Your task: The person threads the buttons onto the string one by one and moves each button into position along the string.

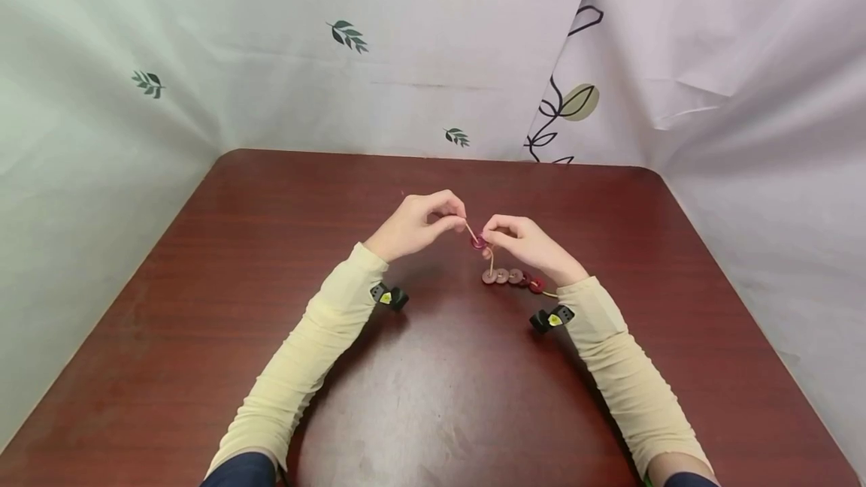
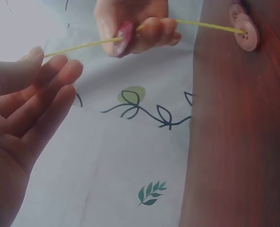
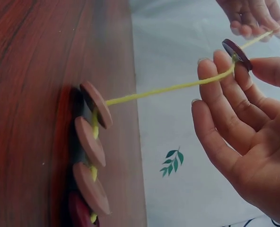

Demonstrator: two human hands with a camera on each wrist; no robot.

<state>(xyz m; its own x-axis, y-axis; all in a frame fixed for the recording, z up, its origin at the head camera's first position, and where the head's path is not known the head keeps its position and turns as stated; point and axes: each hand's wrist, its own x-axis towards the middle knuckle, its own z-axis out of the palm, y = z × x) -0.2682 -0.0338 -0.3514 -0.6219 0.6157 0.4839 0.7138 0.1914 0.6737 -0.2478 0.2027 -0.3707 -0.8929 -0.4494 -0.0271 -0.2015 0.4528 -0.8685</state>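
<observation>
Between thumb and fingers, my left hand (image 1: 428, 222) pinches the end of a yellow string (image 2: 78, 46). My right hand (image 1: 524, 243) holds a dark red button (image 3: 236, 53) by its edge, and the string passes through this button. From there the string slants down to a row of threaded buttons on the table, with pinkish-brown buttons (image 3: 89, 142) first and dark red buttons (image 1: 536, 285) behind them. In the left wrist view, the nearest pinkish-brown button (image 2: 247, 32) shows several small holes with the string through one.
A dark reddish-brown table (image 1: 203, 307) lies under both arms. White cloth (image 1: 419, 43) with leaf prints hangs behind and at the sides. A small black camera (image 1: 390, 297) sits on the left wrist, and another camera (image 1: 551, 319) on the right. A string tail (image 1: 550, 294) runs under the right wrist.
</observation>
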